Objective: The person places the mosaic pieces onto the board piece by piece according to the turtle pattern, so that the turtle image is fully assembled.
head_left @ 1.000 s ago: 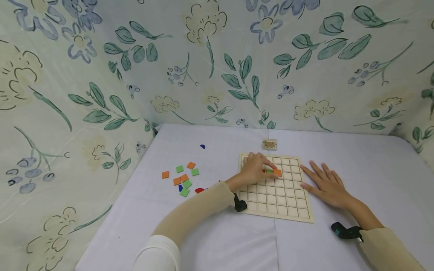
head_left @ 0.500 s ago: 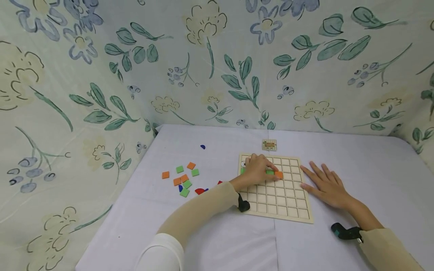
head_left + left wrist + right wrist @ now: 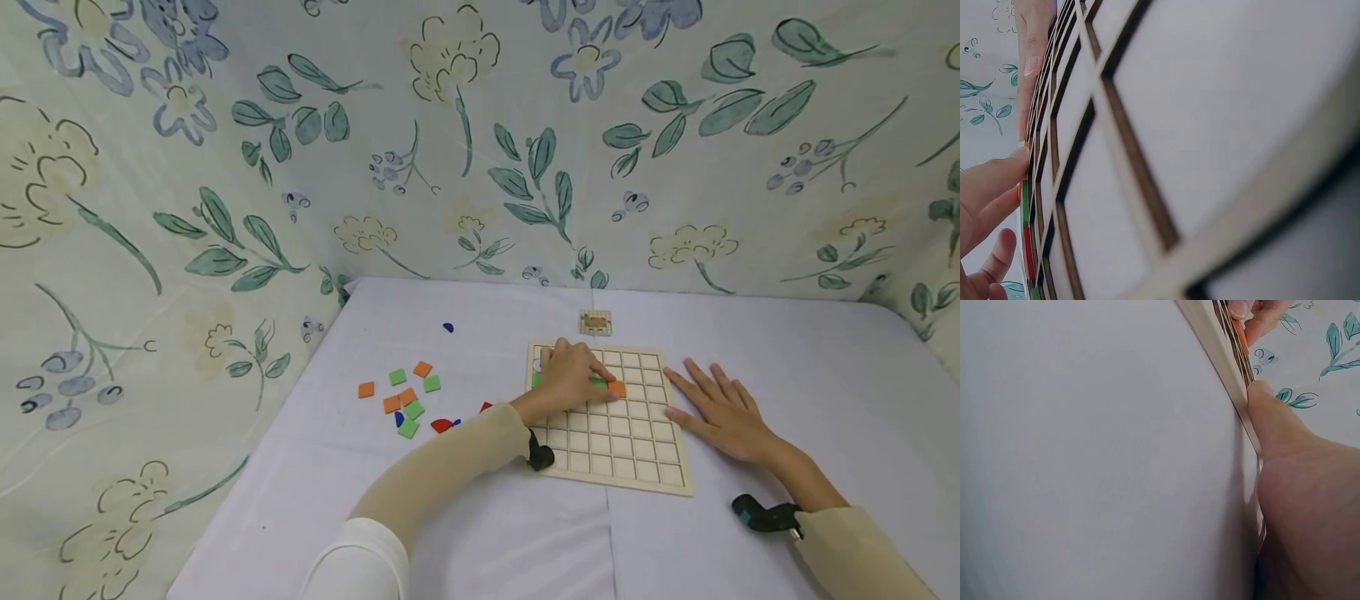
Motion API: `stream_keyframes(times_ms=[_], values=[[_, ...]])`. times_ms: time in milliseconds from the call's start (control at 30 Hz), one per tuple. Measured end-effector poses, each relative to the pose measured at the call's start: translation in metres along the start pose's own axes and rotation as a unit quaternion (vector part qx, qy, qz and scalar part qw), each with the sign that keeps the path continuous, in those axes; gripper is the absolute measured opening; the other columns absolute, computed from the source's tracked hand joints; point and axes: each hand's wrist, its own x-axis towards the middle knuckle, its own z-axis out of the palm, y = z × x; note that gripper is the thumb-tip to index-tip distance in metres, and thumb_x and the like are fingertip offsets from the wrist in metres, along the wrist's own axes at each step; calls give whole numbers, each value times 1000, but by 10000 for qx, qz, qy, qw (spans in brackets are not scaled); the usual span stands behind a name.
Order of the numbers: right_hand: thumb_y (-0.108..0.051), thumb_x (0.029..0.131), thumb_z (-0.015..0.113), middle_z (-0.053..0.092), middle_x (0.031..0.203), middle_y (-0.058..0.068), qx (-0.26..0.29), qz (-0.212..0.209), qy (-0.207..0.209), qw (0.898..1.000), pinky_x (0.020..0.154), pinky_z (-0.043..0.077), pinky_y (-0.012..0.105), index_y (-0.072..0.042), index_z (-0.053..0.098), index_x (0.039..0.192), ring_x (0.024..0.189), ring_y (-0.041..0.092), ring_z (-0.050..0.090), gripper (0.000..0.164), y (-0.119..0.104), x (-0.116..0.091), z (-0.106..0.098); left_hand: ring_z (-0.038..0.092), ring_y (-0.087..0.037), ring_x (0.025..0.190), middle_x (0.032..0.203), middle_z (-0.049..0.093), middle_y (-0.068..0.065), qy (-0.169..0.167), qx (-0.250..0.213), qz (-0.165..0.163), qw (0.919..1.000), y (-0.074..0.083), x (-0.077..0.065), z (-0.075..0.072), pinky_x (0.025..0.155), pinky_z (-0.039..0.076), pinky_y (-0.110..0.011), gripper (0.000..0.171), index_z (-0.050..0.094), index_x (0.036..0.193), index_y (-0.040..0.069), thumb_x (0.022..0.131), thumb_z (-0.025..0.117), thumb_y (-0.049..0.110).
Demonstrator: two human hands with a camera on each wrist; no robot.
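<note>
A floral cloth hangs behind everything at twelve o'clock, printed with green leaves and blue flowers. In front of it spreads the desk, covered in white. On the desk lies a pale wooden grid board, flat, its cells marked off by thin strips. The right hand rests at the board's three o'clock, fingers spread wide and holding nothing, thumb and index fingertips at the board's edge. The left hand reaches over the board from the nine o'clock side, thumb and index finger a narrow gap apart, pinching an orange tile. Just beyond the board's twelve o'clock edge lies a picture card. That orange tile is on the grid, from the middle a little toward twelve o'clock, with a green tile beside it at nine o'clock, partly hidden by the left hand. Well off at the board's nine o'clock, loose orange tiles and loose green tiles lie scattered, with a red piece near them; at ten o'clock, apart, lies a blue half-round piece
</note>
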Motion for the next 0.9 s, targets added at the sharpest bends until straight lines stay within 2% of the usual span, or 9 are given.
stream_keyframes(times_ms=[300,433,600,767,900], values=[[-52,100,51,5,162,26,-14,-10,-14,10000,107,-10,70,-16,18,161,144,55,-10,77,-3,0,-1,38,-10,80,86,56,30,9,-93,-8,10000,-5,1,1,74,24,-35,24,78,85,46,68,84,61],[-52,101,50,4,162,26,-31,-11,-39,10000,107,-10,70,-16,17,161,144,55,-10,77,-3,1,-1,39,-10,81,95,60,28,-68,-383,10,9992,-5,-1,-5,76,25,-36,26,79,91,46,69,84,58],[-52,101,50,5,162,27,-49,18,-61,10000,107,-8,70,-15,18,160,144,55,-8,77,-6,1,-2,42,-10,88,111,65,22,-171,-893,21,9959,-4,-6,-24,85,26,-43,28,81,97,38,73,84,53],[-51,101,51,5,162,27,-17,33,-44,10000,107,-8,71,-15,18,160,143,55,-9,77,-6,1,-2,45,-11,97,115,65,20,-157,-967,-40,9952,-9,-12,-46,84,27,-44,28,80,100,37,75,84,50],[-51,100,51,5,162,27,-13,12,-22,10000,107,-8,71,-16,18,160,144,55,-9,77,-5,1,-1,48,-18,106,115,66,15,-145,-1097,-78,9938,-19,-21,-65,87,28,-47,29,80,104,34,78,84,46]])
